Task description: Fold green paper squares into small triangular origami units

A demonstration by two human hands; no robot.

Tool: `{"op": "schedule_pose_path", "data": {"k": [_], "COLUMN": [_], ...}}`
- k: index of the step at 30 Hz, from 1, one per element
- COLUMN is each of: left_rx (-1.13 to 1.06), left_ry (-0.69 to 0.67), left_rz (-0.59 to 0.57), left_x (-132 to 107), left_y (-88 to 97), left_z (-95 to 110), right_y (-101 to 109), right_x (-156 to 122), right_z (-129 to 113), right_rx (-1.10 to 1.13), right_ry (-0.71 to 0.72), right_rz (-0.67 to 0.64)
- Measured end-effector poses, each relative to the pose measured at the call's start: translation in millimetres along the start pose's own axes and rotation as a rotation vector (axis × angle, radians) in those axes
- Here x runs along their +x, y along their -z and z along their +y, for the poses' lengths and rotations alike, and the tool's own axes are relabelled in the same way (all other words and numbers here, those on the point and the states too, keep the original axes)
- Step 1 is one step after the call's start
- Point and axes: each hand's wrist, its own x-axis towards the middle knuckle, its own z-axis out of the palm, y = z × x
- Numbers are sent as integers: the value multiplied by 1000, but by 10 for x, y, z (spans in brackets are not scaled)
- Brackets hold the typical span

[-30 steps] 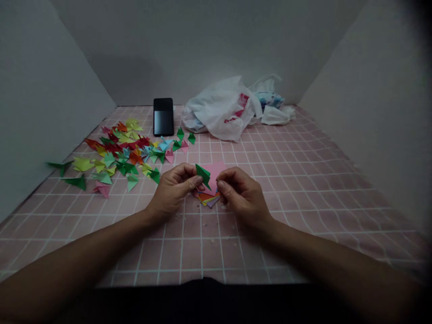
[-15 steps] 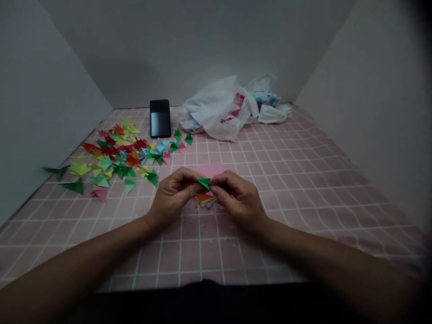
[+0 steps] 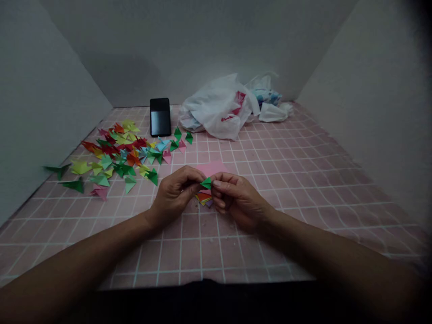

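My left hand [image 3: 175, 193] and my right hand [image 3: 236, 198] meet at the middle of the pink tiled table, both pinching a small folded green paper piece [image 3: 206, 182] between thumb and fingertips. Only a small corner of the green piece shows between the fingers. Right under the hands lies a small stack of coloured paper squares [image 3: 204, 198] with a pink sheet [image 3: 212, 168] on top, partly covered by my fingers. A scatter of folded paper triangles [image 3: 121, 155] in green, red, yellow, blue and pink lies to the left.
A black phone [image 3: 160, 117] stands upright at the back of the table. To its right sits a crumpled white plastic bag [image 3: 219, 108] with smaller bags behind it. Grey walls close in the table [image 3: 303, 180] on the left, back and right.
The green piece stood up tall between my hands a second ago; now it is folded down smaller and both hands pinch it close together. My right hand has closed in on my left.
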Motion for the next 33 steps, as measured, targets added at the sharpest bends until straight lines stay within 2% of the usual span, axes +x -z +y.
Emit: {"op": "schedule_pose_path", "data": {"k": [3,7,13,19,24,33], "left_rx": [11,21,53,226,330,439], "left_ry": [-56,-57,-26,-116,-199,-224], "left_rz": [-13,-39,-64,-117,-141,-148], "left_x": [-1,3,7,7,4,10], "left_y": [10,11,8,12,9,7], "left_z": [-40,-34,-9,11,15,27], "right_y": [-5,-2,22,25,-6,37], "right_x": [-7,-22,1,-2,-19,-16], "right_z": [-39,-57,-29,-31,-39,-18], "right_rx": [49,51,-83,-340,-458,-762], "right_ry": [-54,-67,30,159,275,418], "right_rz": [-41,-66,-39,-8,-9,1]}}
